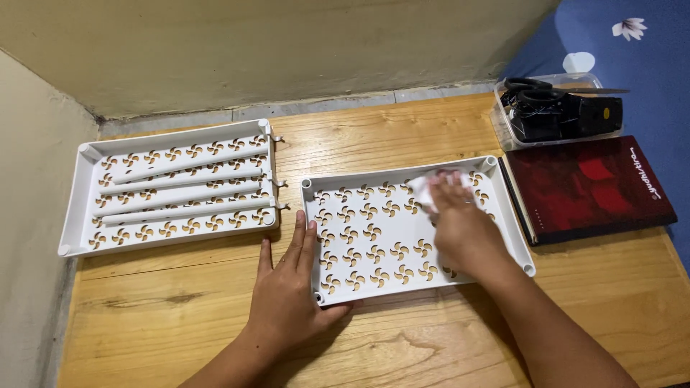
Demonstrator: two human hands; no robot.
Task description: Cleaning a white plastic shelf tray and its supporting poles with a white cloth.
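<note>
A white plastic tray with pinwheel-shaped cut-outs lies on the wooden table. My left hand rests flat against its near left corner, fingers spread and thumb under the front edge. Inside the tray near its far right, my right hand presses a crumpled white cloth or tissue on the perforated floor. A second matching white tray lies to the left with three white tubes lying lengthwise in it.
A dark red book lies at the table's right edge. Behind it a clear plastic box holds black scissors and dark items. A blue fabric with flowers is at far right. Walls close the back and left.
</note>
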